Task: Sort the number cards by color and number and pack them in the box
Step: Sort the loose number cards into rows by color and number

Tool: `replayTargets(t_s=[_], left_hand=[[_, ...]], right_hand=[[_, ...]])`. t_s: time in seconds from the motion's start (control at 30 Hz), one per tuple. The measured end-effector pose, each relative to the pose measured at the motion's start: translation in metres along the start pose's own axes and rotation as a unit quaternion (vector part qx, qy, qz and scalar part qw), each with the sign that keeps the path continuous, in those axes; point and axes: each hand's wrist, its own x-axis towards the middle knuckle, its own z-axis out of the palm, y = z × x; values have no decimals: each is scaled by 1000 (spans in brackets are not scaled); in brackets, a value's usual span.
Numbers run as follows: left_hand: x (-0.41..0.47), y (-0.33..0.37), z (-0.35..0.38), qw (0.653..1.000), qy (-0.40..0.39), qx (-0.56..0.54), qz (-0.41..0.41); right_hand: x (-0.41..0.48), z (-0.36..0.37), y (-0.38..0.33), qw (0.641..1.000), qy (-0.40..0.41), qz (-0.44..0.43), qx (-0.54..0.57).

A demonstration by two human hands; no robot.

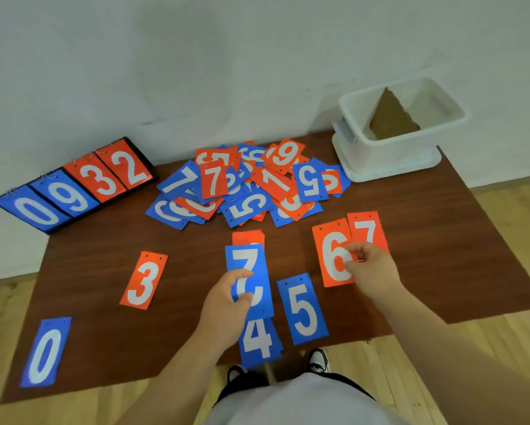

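Head view: number cards being sorted on the worktop (104, 286).
The left hand (227, 305) grips the blue 7 card (245, 259). The right hand (371, 271) pinches the red 6 card (334, 256). The unsorted heap (245, 182) lies mid-worktop, and the white box (380, 148) stands at the far right corner.

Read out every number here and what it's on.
"0932": black scoreboard
"0": near-left blue card
"3": lone orange card
"7": blue card, left hand
"4": nearest blue card
"5": middle blue card
"6": orange card, right hand
"7": rightmost orange card
"7", "5", "9", "1": card pile; others covered
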Motion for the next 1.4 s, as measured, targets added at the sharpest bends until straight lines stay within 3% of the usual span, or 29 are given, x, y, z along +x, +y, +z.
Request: replayTargets(t_s=[0.17, 0.3, 0.37, 0.47, 0.57, 0.73, 0.8, 0.87, 0.93, 1.0, 1.07, 1.23, 1.4], left_hand=[[-7, 2, 2, 999, 24, -3, -24], [-10, 1, 3, 999, 13, -2, -30], [-10, 0, 0, 999, -6, -10, -34], [-9, 2, -3, 996, -86, -6, -5], [-7, 6, -8, 987, -162, 19, 17], [-8, 16, -28, 971, -225, 63, 44], [-2, 15, -42, 982, -186, 27, 29], [6, 14, -55, 997, -68, -43, -2], [17, 14, -64, 992, 67, -109, -24], [25, 15, -67, 976, 130, -174, -32], [26, 15, -63, 972, 147, -182, -25], [15, -12, -44, 951, 183, -243, -51], [-12, -48, -42, 980, 146, -129, -37]], right_hand=[[38, 5, -12, 998, -15, -7, -58], [42, 4, -19, 973, -33, -4, -227], [30, 6, -28, 973, -15, -38, -228], [-2, 19, -62, 984, -128, -84, -86], [-22, 35, -97, 952, -277, -128, -12], [-25, 45, -122, 918, -362, -149, -66], [-27, 43, -121, 929, -336, -141, -59], [-32, 42, -119, 942, -310, -122, -30], [-42, 44, -117, 939, -328, -104, -9], [-56, 53, -116, 925, -372, -83, -9], [-64, 64, -114, 921, -382, -73, -15], [-65, 93, -111, 955, -289, -53, 43], [-81, 132, -103, 940, -322, -111, -35]])
